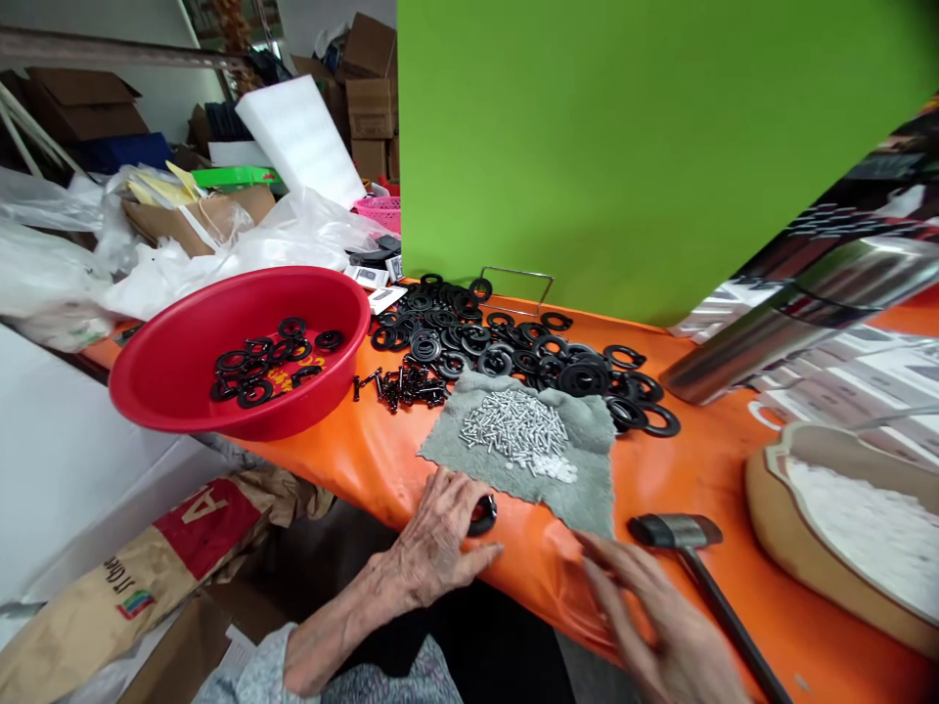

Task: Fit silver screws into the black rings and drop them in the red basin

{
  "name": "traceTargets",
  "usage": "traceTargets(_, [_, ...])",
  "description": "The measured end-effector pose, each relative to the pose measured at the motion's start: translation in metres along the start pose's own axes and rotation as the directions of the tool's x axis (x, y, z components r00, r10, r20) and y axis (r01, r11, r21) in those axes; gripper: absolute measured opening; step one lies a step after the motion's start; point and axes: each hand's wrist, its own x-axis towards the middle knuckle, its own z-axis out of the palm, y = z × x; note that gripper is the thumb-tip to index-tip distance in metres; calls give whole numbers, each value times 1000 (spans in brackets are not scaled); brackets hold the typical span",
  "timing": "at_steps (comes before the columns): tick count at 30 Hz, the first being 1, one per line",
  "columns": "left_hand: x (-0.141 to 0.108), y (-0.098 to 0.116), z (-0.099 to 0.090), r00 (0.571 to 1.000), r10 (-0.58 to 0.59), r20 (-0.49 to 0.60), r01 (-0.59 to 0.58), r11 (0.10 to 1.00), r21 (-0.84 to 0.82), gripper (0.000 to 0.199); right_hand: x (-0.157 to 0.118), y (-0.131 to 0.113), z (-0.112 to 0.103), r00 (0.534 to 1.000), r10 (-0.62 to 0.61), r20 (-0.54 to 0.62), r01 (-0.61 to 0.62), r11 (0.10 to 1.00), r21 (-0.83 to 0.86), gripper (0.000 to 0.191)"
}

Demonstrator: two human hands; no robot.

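My left hand (444, 533) rests at the table's front edge, its fingers curled round a small black ring (482, 515). To the right, my right hand (652, 616) is over the front edge, blurred, with its fingers apart and nothing visible between them. Just beyond the hands lies a grey-green cloth (591, 489) bearing a heap of small silver screws (514, 427) and some white bits (556, 468). Behind the cloth spreads a pile of black rings (499, 360), and small dark shiny parts (411, 385) lie to its left.
A red basin (165, 362) holding black ringed parts stands at the left. A hammer (679, 531) lies right of the cloth, beside a tan tub (770, 479) of white material. A metal cylinder (734, 337) leans behind them. A green panel (623, 147) rises at the back.
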Motion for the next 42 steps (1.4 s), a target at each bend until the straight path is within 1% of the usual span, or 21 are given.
traceTargets(1, [-1, 1, 0, 1000, -6, 7, 6, 1000, -21, 38, 7, -11, 14, 999, -36, 8, 36, 998, 47, 25])
traceTargets(2, [-1, 1, 0, 1000, -14, -2, 14, 999, -42, 35, 13, -20, 28, 996, -86, -20, 87, 993, 80, 28])
traceTargets(4, [-1, 1, -1, 997, -47, -54, 42, 996, -82, 24, 25, -30, 48, 990, -138, 3, 136, 984, 116, 35])
traceTargets(5, [-1, 0, -1, 994, -71, -82, 62, 993, -101, 19, 31, -32, 55, 988, -155, 27, 151, 981, 125, 38])
traceTargets(7, [1, -2, 0, 987, -116, -110, 103, 987, -121, 15, 42, -30, 61, 979, -181, 90, 168, 976, 135, 44])
traceTargets(9, [3, -6, 0, 985, -143, -101, 131, 985, -112, 13, 53, -26, 61, 968, -213, 134, 194, 970, 146, 45])
traceTargets(11, [5, -9, -1, 986, -141, -93, 133, 987, -85, 14, 62, -25, 59, 953, -246, 177, 218, 963, 160, 40])
traceTargets(13, [5, -11, -3, 989, -113, -96, 105, 990, -90, 16, 66, -28, 56, 941, -260, 216, 225, 959, 175, 32])
traceTargets(15, [2, -11, -6, 993, -74, -91, 62, 990, -127, 16, 64, -34, 52, 938, -258, 232, 216, 958, 191, 27])
traceTargets(17, [-2, -10, -9, 997, -52, -60, 43, 989, -140, 15, 57, -40, 49, 941, -250, 229, 204, 957, 208, 23])
traceTargets(19, [-6, -9, -11, 998, -54, -16, 52, 994, -98, 14, 49, -43, 48, 945, -242, 220, 194, 957, 218, 23])
traceTargets(22, [-8, -9, -12, 997, -74, 36, 76, 996, -44, 15, 40, -43, 51, 950, -232, 209, 186, 958, 219, 32])
traceTargets(24, [-8, -9, -13, 996, -89, 34, 90, 995, -45, 15, 39, -42, 54, 953, -230, 199, 186, 958, 217, 34])
traceTargets(31, [-7, -5, -15, 990, -137, 28, 138, 989, -57, 21, 40, -47, 57, 949, -254, 186, 215, 954, 209, 23])
traceTargets(35, [-7, -2, -15, 984, -174, 25, 175, 982, -68, 24, 38, -49, 57, 952, -240, 188, 200, 957, 210, 24])
traceTargets(38, [-6, -3, -16, 985, -169, 35, 172, 982, -84, 24, 36, -48, 58, 958, -208, 198, 168, 965, 201, 24])
traceTargets(40, [-6, -3, -19, 989, -142, 42, 146, 984, -102, 20, 36, -50, 59, 961, -189, 202, 148, 968, 204, 23])
traceTargets(42, [-8, 0, -23, 991, -105, 87, 112, 990, -79, 18, 38, -54, 59, 965, -165, 203, 121, 970, 212, 22])
